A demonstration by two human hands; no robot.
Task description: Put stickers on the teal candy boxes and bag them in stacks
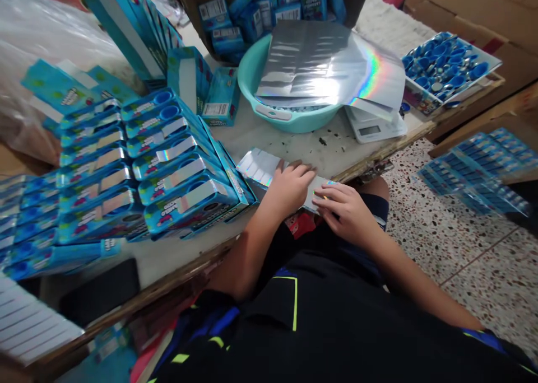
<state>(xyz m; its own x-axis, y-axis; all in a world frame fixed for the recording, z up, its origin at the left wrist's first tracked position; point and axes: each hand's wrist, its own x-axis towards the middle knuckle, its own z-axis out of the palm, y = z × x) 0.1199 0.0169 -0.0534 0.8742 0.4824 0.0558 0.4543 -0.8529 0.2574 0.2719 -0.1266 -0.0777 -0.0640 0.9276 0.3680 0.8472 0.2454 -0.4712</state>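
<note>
Dark shirt (336, 321) | silver sheets (309, 58) over basin (302, 124) | boxes (191, 195) beside silvery strip (257, 167)

One left hand (290, 190), one right hand (343, 206); by the table (249, 134)'s near edge, one digital scale (377, 127), one black slab (101, 293); one turquoise basin (311, 122); one tray (487, 76); blue boxes (193, 201) too many to count.
</note>
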